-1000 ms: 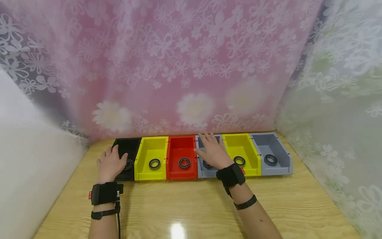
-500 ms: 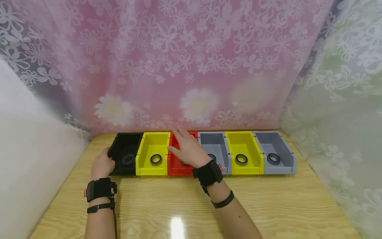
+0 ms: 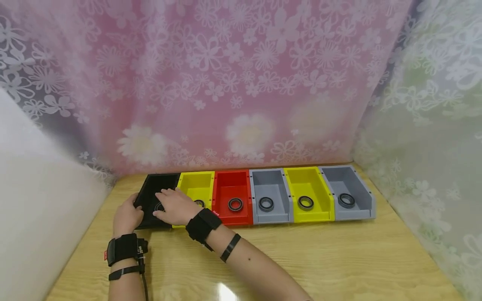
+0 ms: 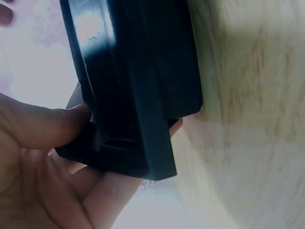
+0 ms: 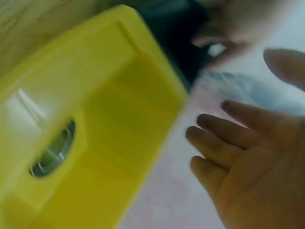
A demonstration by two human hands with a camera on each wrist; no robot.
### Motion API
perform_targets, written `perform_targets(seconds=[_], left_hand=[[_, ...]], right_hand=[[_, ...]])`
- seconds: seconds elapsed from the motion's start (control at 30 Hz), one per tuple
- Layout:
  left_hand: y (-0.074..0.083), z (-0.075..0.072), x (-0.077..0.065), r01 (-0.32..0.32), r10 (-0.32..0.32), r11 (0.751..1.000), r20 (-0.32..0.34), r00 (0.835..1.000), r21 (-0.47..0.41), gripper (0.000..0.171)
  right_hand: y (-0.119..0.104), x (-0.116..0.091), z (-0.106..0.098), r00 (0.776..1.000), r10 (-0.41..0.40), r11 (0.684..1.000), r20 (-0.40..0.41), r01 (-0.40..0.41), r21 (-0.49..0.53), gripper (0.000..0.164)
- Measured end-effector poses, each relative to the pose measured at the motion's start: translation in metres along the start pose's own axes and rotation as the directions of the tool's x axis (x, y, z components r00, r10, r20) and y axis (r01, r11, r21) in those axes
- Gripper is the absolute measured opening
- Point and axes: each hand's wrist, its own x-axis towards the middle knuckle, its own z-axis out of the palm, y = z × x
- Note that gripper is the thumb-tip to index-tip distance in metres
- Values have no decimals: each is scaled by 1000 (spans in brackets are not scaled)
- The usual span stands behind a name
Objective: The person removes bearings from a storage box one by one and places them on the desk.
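My left hand [image 3: 128, 215] grips the near-left corner of a black bin [image 3: 154, 184], thumb over the rim. In the left wrist view, its fingers curl under that bin's [image 4: 157, 86] front end. My right hand [image 3: 177, 207], fingers extended and holding nothing, is over the boundary between the black bin and the left yellow bin [image 3: 196, 177]. A bearing [image 3: 158, 206] in the black bin is partly hidden by the right hand. The right wrist view has another bearing [image 5: 66, 143] inside the left yellow bin, beside the right hand [image 5: 257, 157].
Rightward in the same row stand a red bin [image 3: 231, 179], a grey bin [image 3: 269, 179], a second yellow bin [image 3: 305, 179] and a second grey bin [image 3: 340, 179], each with one bearing. They sit on a wooden table [image 3: 339, 259] before a floral curtain [image 3: 241, 83].
My right hand has swept left from over the first grey bin, past the red one, to the black and left yellow bins. My left hand has moved from above the black bin to grip its side.
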Motion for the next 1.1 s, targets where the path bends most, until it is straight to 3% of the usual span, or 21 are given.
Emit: perform_targets(seconds=[0.17,0.4,0.67,0.9,1.1], left_hand=[[-1,-1,1,-4,4,1000,37,999,-7,56],[-8,-6,-1,-1,0,1000,35,999,19,57],[-5,-2,3,4,-4,1000,20,1000,27,55],[-5,-2,3,6,-6,1000,23,1000,6,55],[-5,-1,1,3,-3,1000,19,1000,8,54]], right_hand=[[-5,25,23,1000,11,994,-11,-12,-108,60],[-21,45,31,999,42,982,-4,-42,-184,61],[-22,63,45,995,99,937,-21,-100,-334,46],[-23,80,68,989,130,863,-71,-149,-482,37],[-24,88,80,990,142,863,-24,-136,-487,18]])
